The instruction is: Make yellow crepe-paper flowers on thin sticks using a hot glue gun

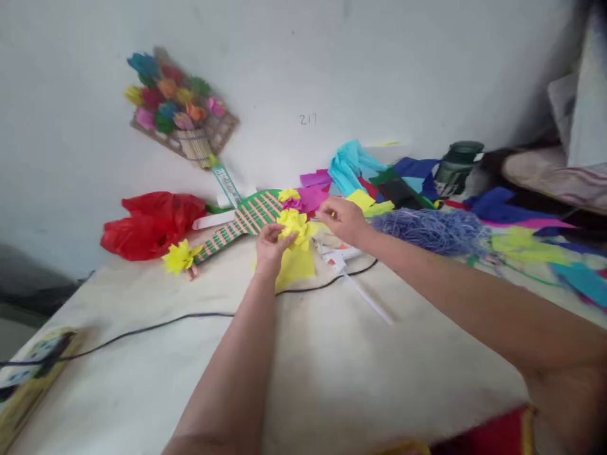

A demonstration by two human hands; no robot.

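My left hand (272, 248) is closed on a yellow paper flower (294, 222), fingers and thumb at its lower left side. To the flower's right my right hand (346, 219) has its fingers curled in a pinch; whatever is between the fingertips is too small to make out. Beneath the hands lies a yellow paper sheet (298, 268). Behind the left hand is a green racket-shaped piece with tan strips (258, 212), bearing a yellow flower (180, 256) at its narrow end. Below the right hand rests a white glue gun (339, 260) with a glue stick sticking out.
A black cord (190, 314) crosses the table (332, 379) to a power strip (40, 360) at left. A red plastic bag (152, 224), purple shredded paper (431, 230), a cyan paper bundle (353, 165) and a dark jar (459, 169) stand behind. Paper flowers (168, 88) hang on the wall.
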